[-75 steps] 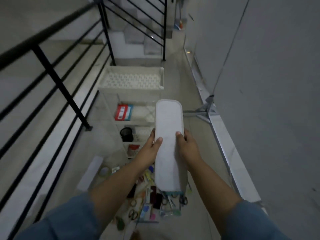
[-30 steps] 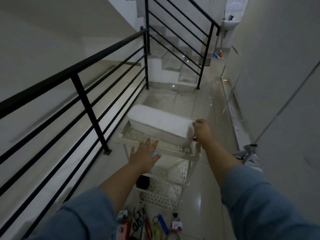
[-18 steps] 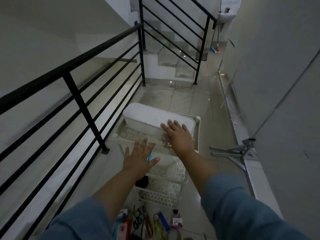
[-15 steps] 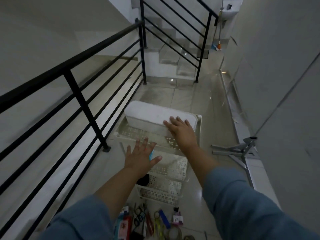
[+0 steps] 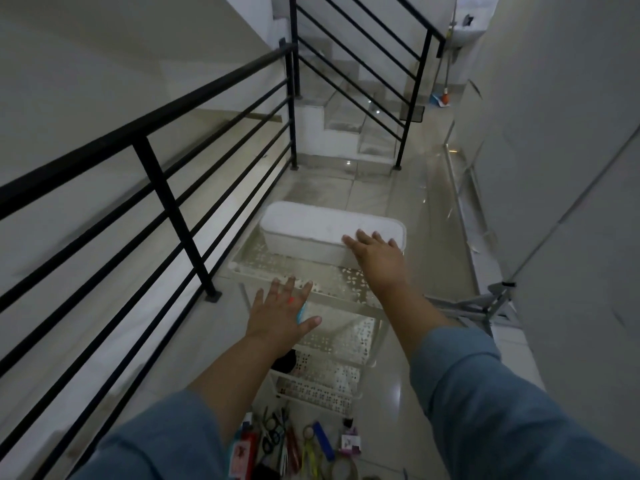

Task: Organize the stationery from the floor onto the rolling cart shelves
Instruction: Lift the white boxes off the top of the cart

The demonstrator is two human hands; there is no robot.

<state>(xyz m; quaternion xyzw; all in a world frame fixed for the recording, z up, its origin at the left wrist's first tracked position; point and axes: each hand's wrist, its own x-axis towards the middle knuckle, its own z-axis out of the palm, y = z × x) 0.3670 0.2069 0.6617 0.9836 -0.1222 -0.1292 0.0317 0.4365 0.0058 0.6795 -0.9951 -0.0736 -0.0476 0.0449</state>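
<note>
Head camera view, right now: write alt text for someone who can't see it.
A person's right hand lies flat on a long white box on a cart's top shelf, beside a black railing. The left hand is spread open above the shelf's near edge; stationery litters the floor below.

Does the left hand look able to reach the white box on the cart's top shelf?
Probably yes: only bare top shelf lies between the open left hand and the white box, and the right hand rests on just its right end.
</note>
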